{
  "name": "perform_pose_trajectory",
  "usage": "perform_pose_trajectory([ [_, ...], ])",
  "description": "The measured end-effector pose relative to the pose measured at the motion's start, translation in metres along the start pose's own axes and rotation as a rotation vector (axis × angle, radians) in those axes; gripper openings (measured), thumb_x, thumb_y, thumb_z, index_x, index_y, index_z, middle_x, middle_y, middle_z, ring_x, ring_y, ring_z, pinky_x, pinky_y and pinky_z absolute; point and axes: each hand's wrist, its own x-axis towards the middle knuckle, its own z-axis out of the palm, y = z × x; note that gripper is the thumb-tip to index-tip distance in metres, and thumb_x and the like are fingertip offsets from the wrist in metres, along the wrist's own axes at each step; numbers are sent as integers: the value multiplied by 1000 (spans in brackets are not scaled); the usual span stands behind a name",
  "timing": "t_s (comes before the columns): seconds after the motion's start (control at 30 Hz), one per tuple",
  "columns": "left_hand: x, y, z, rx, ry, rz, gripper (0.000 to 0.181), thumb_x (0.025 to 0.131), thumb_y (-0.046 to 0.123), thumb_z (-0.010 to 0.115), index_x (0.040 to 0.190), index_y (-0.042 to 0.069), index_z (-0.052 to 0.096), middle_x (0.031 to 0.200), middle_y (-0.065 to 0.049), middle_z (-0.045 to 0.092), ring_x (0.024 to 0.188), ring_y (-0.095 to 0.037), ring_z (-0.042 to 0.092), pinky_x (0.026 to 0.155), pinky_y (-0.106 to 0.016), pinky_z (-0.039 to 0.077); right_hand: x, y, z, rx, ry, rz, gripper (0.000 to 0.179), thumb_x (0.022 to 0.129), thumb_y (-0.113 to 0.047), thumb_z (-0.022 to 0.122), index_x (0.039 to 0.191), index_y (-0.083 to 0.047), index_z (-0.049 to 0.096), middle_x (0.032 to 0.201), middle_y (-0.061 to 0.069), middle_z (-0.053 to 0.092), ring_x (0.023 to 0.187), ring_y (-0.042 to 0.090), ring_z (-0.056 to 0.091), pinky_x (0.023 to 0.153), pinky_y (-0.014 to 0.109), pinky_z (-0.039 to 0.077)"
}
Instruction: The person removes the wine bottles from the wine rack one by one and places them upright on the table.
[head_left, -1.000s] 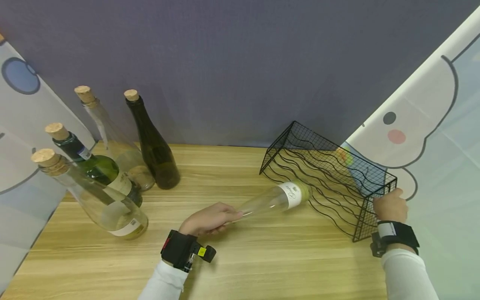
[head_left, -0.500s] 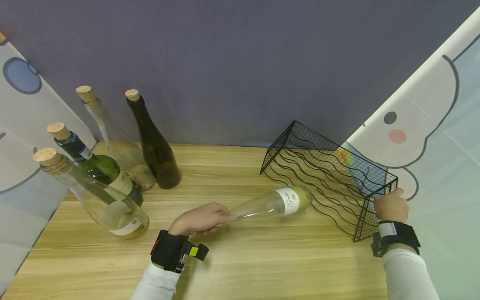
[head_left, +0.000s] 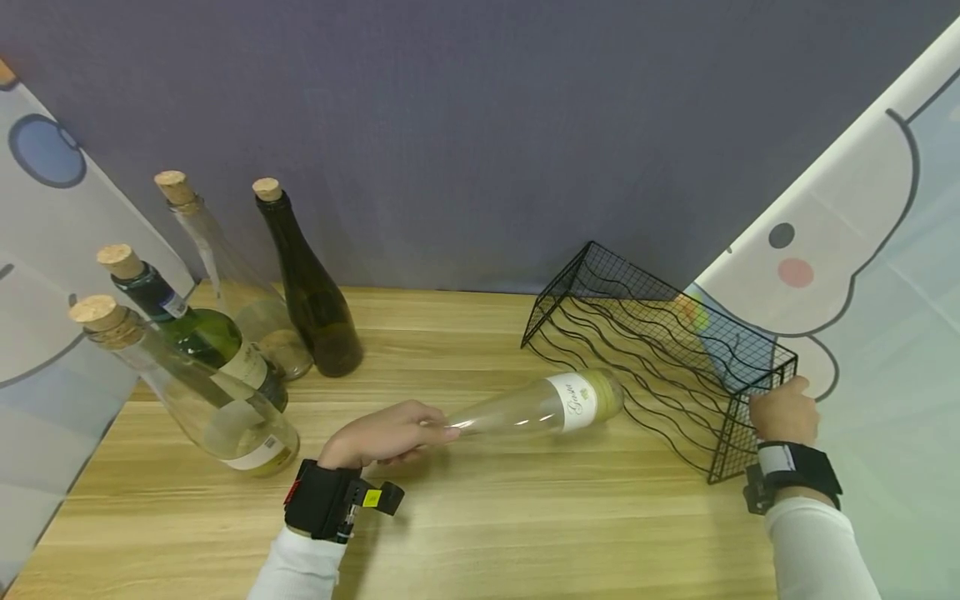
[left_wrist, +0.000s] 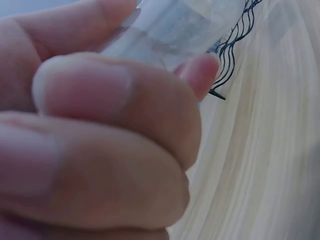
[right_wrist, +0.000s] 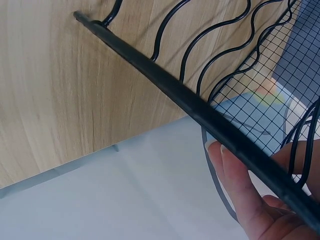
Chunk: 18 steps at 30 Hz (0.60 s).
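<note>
In the head view, my left hand (head_left: 386,433) grips the neck end of a clear wine bottle (head_left: 517,408) with a white label, its mouth hidden in the fingers. The bottle lies nearly flat, and its yellowish base overlaps the near-left wires of a black wire wine rack (head_left: 630,350). Curled fingers (left_wrist: 115,95) fill the left wrist view, the clear glass behind them. My right hand (head_left: 783,412) holds the rack's right end panel. Its fingertips (right_wrist: 230,165) show behind a thick black bar in the right wrist view.
Several corked bottles stand at the left: a dark one (head_left: 318,308), a green one (head_left: 213,342) and clear ones, the nearest clear bottle (head_left: 217,408) to the front. A grey wall (head_left: 450,142) rises behind the wooden table (head_left: 525,525). A printed cloth (head_left: 832,225) borders the right.
My left hand has moved left and slightly up with the bottle's neck, and more of the bottle's length shows. Its label has turned a little. The right hand and rack have stayed put.
</note>
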Motion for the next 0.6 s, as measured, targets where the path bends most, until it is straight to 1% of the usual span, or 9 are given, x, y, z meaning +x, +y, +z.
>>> perform_pose_trajectory([
  [0.27, -7, 8, -4, 26, 35, 17, 32, 95, 44, 55, 94, 14, 66, 50, 7, 37, 38, -7, 29, 36, -22, 27, -1, -1, 1, -13, 7, 3, 62, 95, -16, 42, 133, 24, 15, 108, 59, 45, 94, 66, 50, 70, 63, 49],
  [0.43, -13, 14, -7, 47, 60, 24, 34, 95, 45, 55, 107, 16, 67, 49, 7, 39, 37, -7, 30, 35, -22, 27, -2, -2, 1, -3, 18, 6, 61, 95, -16, 43, 133, 24, 15, 107, 58, 45, 93, 65, 50, 68, 62, 49],
  [0.5, -14, 16, -9, 50, 65, 41, 34, 95, 44, 55, 110, 16, 67, 49, 6, 39, 37, -6, 30, 35, -21, 27, -2, -2, 1, -2, 22, 10, 61, 95, -16, 43, 133, 24, 15, 107, 58, 45, 93, 65, 51, 68, 62, 49],
  [0.6, -15, 19, -10, 62, 79, 66, 37, 95, 42, 56, 113, 11, 65, 49, 5, 41, 37, -5, 31, 35, -20, 27, -2, -2, 2, -3, 21, 17, 62, 95, -16, 43, 133, 23, 15, 108, 58, 45, 93, 65, 50, 69, 62, 49],
])
